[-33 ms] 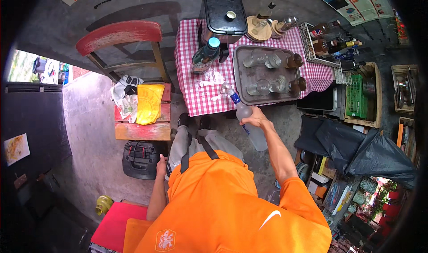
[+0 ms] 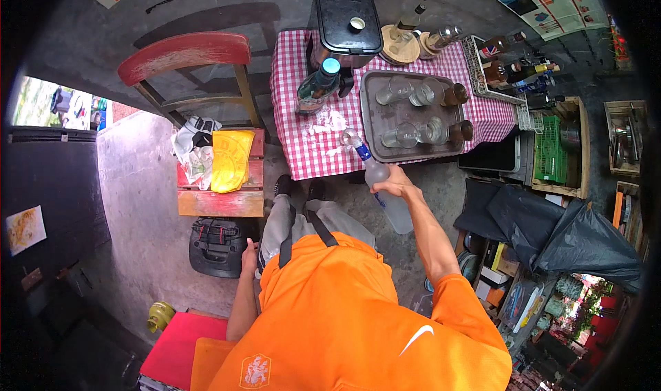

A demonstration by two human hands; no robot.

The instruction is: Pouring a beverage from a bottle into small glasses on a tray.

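In the head view, the right hand (image 2: 394,181) is wrapped around a frosted bottle (image 2: 376,173), its fingers closed on the upper body; the bottle tilts, its neck reaching over the near edge of the checked worktop (image 2: 292,139) and its base hanging out in front of that edge. The left hand (image 2: 249,254) hangs low by the person's left leg, just beside a black bag (image 2: 219,250); whether its fingers are spread or curled, or touch the bag, I cannot tell. Right of the bottle's neck, a dark tray (image 2: 382,119) lies along the near edge, holding clear and brown glasses (image 2: 400,135) in two rows. A bottle with a turquoise cap (image 2: 318,91) stands toward the left edge, a black lidded container (image 2: 344,22) at the far left corner, and a wire basket (image 2: 480,67) of bottles toward the right edge.
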